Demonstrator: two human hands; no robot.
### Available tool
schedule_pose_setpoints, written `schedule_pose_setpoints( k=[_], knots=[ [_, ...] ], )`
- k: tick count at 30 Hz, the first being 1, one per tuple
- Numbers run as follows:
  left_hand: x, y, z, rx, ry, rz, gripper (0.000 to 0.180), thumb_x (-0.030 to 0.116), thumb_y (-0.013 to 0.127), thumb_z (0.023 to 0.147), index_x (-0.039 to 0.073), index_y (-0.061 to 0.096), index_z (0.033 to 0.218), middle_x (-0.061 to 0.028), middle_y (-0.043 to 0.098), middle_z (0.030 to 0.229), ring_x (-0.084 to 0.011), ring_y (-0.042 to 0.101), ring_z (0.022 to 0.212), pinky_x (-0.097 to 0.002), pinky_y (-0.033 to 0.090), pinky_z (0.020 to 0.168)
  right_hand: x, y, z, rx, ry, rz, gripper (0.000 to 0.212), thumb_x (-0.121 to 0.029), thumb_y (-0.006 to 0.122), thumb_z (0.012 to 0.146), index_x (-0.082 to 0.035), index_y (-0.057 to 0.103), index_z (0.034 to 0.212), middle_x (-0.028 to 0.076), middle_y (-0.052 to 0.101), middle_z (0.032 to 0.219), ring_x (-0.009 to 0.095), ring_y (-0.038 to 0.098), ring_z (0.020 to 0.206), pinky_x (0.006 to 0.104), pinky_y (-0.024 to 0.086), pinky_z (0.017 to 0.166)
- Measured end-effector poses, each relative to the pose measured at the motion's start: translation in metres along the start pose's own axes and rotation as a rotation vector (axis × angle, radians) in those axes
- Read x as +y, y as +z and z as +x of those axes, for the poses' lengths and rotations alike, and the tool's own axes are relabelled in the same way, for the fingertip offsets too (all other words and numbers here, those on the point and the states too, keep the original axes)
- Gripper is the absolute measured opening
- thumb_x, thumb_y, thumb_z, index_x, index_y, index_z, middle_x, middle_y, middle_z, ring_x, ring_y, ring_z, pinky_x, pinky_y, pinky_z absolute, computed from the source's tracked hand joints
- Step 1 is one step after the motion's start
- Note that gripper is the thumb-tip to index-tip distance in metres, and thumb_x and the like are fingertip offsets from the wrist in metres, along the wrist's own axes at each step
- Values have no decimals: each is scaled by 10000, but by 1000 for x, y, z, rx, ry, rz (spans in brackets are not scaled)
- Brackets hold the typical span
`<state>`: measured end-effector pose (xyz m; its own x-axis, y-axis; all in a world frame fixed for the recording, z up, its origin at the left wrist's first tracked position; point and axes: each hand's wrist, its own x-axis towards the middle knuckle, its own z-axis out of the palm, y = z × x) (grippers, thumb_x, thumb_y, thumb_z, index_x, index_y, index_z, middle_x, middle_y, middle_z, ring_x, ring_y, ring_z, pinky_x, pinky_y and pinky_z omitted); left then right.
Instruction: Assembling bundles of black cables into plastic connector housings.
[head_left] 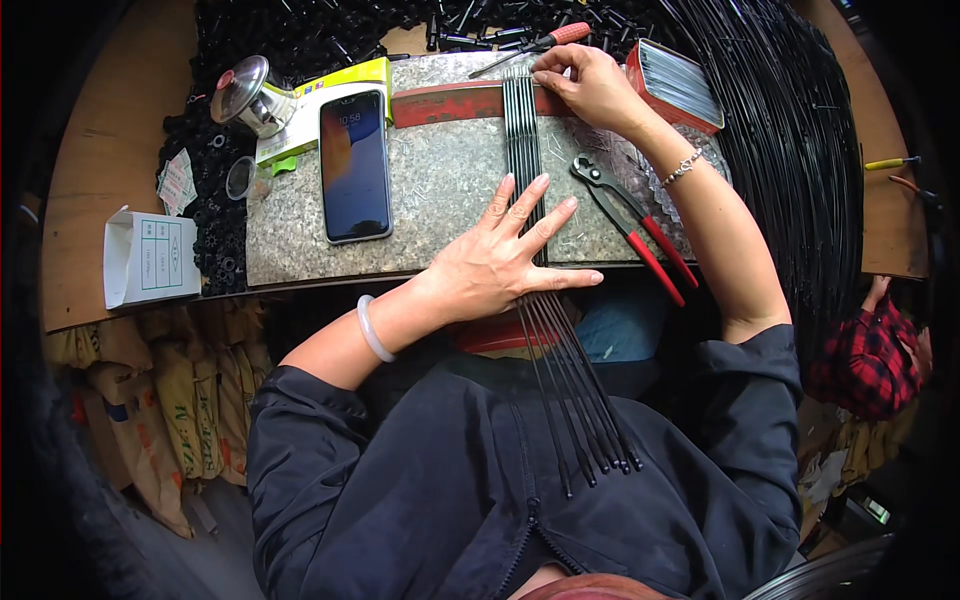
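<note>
A row of thin black rods (522, 140) lies side by side across a worn red metal bar (447, 105), their far ends just beyond it. Their near ends fan out over my lap. My left hand (490, 250) rests flat on the rods at the board's front edge, fingers spread. At the far ends, thumb and forefinger of my right hand (590, 88) are pinched together beside the rods; what is between them is too small to make out. Black-headed pincers (632, 228) with red handles lie right of the rods. A red tin (672, 88) of thin, pale metal pins stands by my right wrist.
A phone (356, 170) lies left on the stone-patterned board (285, 240), by a yellow-white box (375, 75) and a lidded metal pot (262, 100). A screwdriver (555, 38) lies behind. More black rods (790, 150) heap at right. Another person (870, 360) is at far right.
</note>
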<state>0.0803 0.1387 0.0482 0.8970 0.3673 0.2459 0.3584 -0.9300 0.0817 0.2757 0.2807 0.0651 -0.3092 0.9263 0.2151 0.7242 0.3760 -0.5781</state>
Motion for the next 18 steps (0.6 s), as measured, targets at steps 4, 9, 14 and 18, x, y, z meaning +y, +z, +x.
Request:
schedule_pose_setpoints(
  k=[4, 9, 14, 18],
  knots=[
    [1, -2, 0, 19, -11, 1, 584, 238, 527, 792, 482, 345, 1290, -188, 298, 1372, -483, 274, 1246, -644, 236, 977, 2, -7, 5, -76, -136, -15, 165, -182, 621, 782, -29, 624, 842, 100, 610, 729, 225, 594, 700, 318, 466, 678],
    [0, 2, 0, 45, -8, -44, 573, 228, 520, 795, 480, 358, 1283, -191, 294, 1375, -493, 261, 1249, -649, 253, 964, 8, -1, 9, -85, -186, 82, 145, -146, 613, 782, -16, 598, 845, 98, 599, 739, 208, 587, 712, 311, 459, 681],
    [0, -2, 1, 26, -33, -52, 580, 215, 518, 794, 479, 356, 1284, -201, 295, 1371, -502, 258, 1247, -645, 260, 963, 9, -3, 10, -149, -183, 77, 128, -86, 577, 827, -4, 572, 926, 39, 562, 775, 116, 508, 714, 252, 424, 681],
    [-1, -2, 1, 17, -27, -62, 588, 205, 514, 795, 478, 350, 1289, -206, 300, 1367, -504, 254, 1248, -639, 259, 968, 9, 5, 9, -126, -198, 113, 203, -68, 546, 837, -38, 528, 1038, 57, 525, 884, 121, 495, 756, 270, 422, 706]
  ],
)
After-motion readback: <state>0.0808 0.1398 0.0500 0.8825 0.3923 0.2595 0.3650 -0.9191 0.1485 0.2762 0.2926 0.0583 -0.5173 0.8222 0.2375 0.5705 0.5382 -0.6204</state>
